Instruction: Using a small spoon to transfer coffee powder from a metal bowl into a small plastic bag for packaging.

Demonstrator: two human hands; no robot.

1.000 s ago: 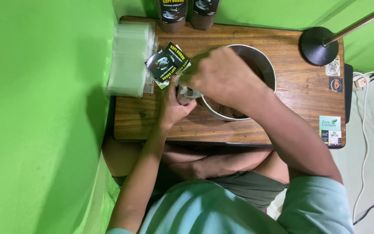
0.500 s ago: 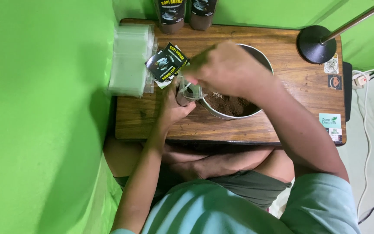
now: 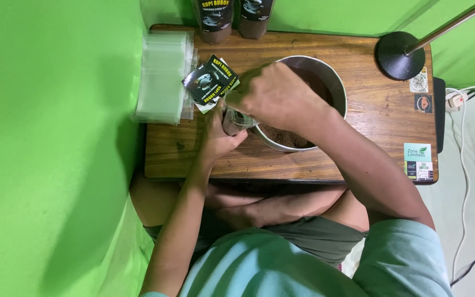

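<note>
two hands meet at the left rim of the metal bowl (image 3: 333, 82), mid-desk. left hand (image 3: 218, 135) is wrapped around a small clear pouch (image 3: 231, 122), fingers closed on its sides, holding it upright just beside the bowl and touching its rim or very near it. right hand (image 3: 276, 96) is curled shut over the pouch mouth, knuckles up; looks like it grips a small scoop or spoon but the tool itself is hidden under the fingers, can't tell exactly what it pinches.

change vs a second ago: right hand has slid left, off the middle of the bowl and onto the pouch opening; more of the brown powder (image 3: 281, 135) in the bowl now shows. left hand and pouch barely moved. judgement: a load of powder is going into the pouch right now, fill level not readable from here.

outward: black and yellow printed labels (image 3: 211, 80) lie fanned just behind the left hand. stack of empty clear bags (image 3: 163, 74) sits at the desk's left edge, partly overhanging. two dark filled pouches (image 3: 215, 19) stand at the back edge. round black lamp base (image 3: 399, 55) in the back right corner, stickers (image 3: 419, 159) along the right edge. wooden desk (image 3: 369, 143) in front of a green backdrop (image 3: 50, 137).
</note>
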